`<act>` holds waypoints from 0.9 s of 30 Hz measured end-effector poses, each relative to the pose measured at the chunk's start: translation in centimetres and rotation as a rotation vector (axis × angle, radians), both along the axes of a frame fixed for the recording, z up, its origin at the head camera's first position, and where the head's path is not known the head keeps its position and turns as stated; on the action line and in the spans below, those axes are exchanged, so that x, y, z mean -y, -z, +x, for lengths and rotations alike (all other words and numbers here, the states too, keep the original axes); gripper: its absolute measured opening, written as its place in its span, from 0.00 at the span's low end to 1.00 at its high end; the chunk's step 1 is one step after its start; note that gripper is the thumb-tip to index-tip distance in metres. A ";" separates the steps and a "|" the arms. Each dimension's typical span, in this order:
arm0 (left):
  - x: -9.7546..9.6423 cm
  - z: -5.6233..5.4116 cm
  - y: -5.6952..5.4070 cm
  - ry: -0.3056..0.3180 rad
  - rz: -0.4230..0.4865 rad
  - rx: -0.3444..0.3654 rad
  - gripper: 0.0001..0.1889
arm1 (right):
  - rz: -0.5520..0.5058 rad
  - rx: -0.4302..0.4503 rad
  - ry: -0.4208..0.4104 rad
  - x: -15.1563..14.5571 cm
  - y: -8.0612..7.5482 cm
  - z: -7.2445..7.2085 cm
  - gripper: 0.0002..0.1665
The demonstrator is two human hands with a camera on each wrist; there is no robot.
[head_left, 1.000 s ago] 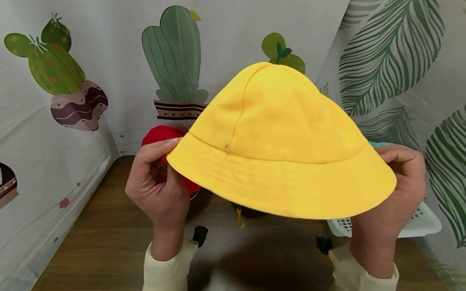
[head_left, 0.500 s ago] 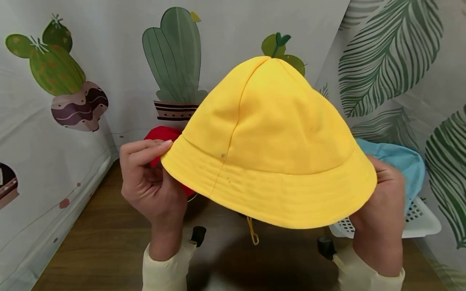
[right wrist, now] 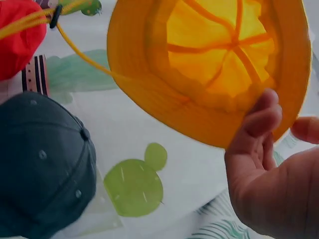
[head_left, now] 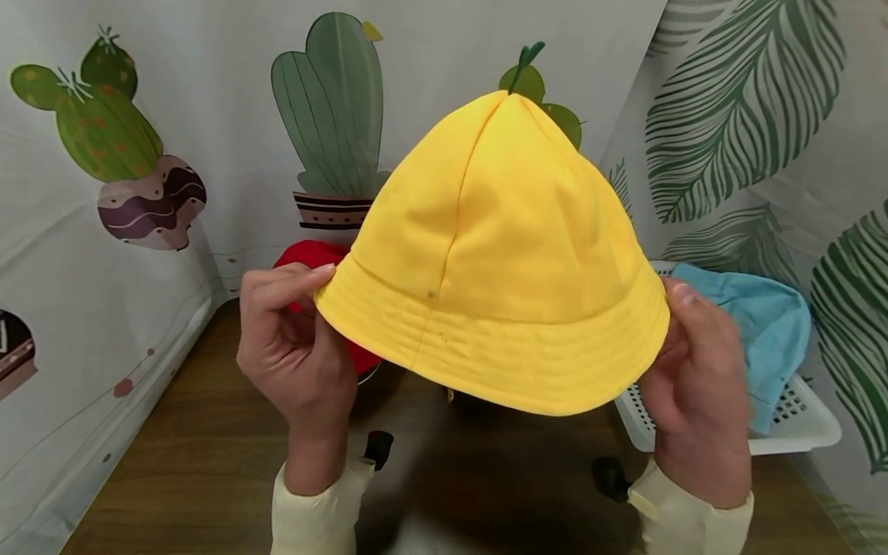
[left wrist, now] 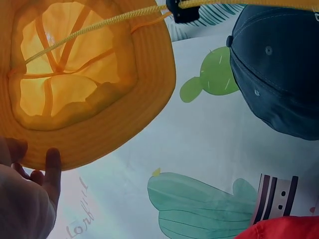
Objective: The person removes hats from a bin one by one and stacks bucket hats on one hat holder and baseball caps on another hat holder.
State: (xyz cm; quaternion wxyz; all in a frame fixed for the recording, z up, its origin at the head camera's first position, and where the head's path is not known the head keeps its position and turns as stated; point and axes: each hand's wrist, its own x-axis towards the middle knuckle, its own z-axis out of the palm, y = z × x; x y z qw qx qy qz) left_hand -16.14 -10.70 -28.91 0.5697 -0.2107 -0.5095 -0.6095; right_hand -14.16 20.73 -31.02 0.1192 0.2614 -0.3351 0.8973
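Observation:
A yellow bucket hat (head_left: 513, 231) with a green sprout (head_left: 526, 62) on its crown is held up above the table. My left hand (head_left: 298, 339) pinches the brim at its left end. At the opposite end my right hand (head_left: 701, 378) grips the brim, thumb on the outer face. The left wrist view shows the hat's seamed inside (left wrist: 75, 64) and a yellow chin cord (left wrist: 99, 24) with a black cord lock (left wrist: 185, 11). In the right wrist view, fingers (right wrist: 259, 117) lie against the inner brim.
Behind the hat is a red cap (head_left: 312, 253), partly hidden. A dark blue cap (right wrist: 45, 164) shows in both wrist views. On the right, a light blue hat (head_left: 770, 331) lies in a white basket (head_left: 798, 432) on the wooden table (head_left: 173, 462). Patterned cloth (head_left: 229, 92) hangs behind.
My right hand has moved left, bringing the brim's ends closer together. The crown has risen and bulges more. More of the light blue hat and basket has come into sight.

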 end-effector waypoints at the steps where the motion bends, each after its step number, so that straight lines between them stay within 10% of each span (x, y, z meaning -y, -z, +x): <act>1: 0.0 0.0 0.0 -0.002 -0.004 0.004 0.10 | -0.004 0.023 0.028 0.3 -0.1 0.0 0.22; 13: 0.7 0.4 -0.7 -0.098 -0.009 0.079 0.10 | 0.098 0.157 0.212 1.7 -0.7 0.0 0.10; 27: 2.5 0.7 -0.4 0.256 -0.002 0.228 0.16 | 0.203 0.203 0.324 3.2 -0.7 -0.6 0.08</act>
